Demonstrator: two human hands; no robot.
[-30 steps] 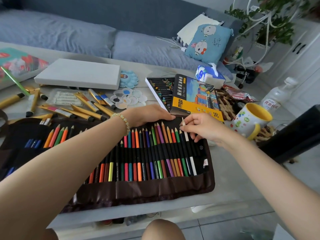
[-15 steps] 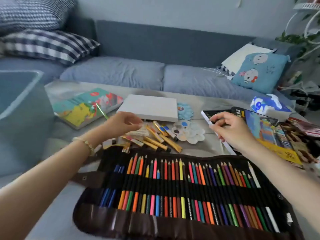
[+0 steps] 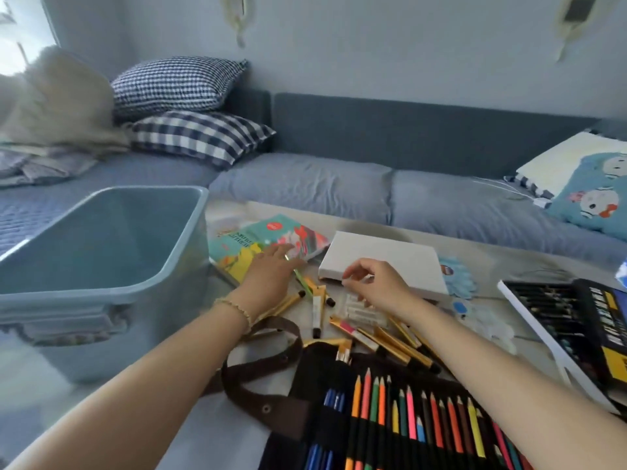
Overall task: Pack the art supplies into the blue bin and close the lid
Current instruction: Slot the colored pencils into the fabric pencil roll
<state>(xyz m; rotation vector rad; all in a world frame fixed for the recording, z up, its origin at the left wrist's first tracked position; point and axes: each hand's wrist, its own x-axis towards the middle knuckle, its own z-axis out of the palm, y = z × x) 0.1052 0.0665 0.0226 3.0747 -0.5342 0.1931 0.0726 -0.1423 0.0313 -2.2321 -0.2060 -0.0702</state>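
Observation:
The blue bin [image 3: 101,290] stands open at the table's left, and no lid is in sight. My left hand [image 3: 271,273] reaches with straight fingers onto the colourful books [image 3: 244,245] beside the bin, above a thin green stick [image 3: 303,283]. My right hand [image 3: 376,283] hovers with loosely curled fingers at the near edge of the white canvas [image 3: 390,256], over a clear packet [image 3: 363,312], and holds nothing visible. Gold paint tubes [image 3: 383,340] lie scattered below both hands. The brown pencil roll [image 3: 407,429] lies unrolled in front of me, full of coloured pencils.
An open oil pastel box [image 3: 570,323] sits at the right edge. A blue flower palette [image 3: 458,279] and a white palette [image 3: 485,320] lie right of the canvas. A grey sofa [image 3: 305,184] with checked and cartoon cushions runs behind the table.
My view has swung left, bringing the bin fully into sight. My left hand moved from the tubes to the books. My right hand left the pastel box for the canvas.

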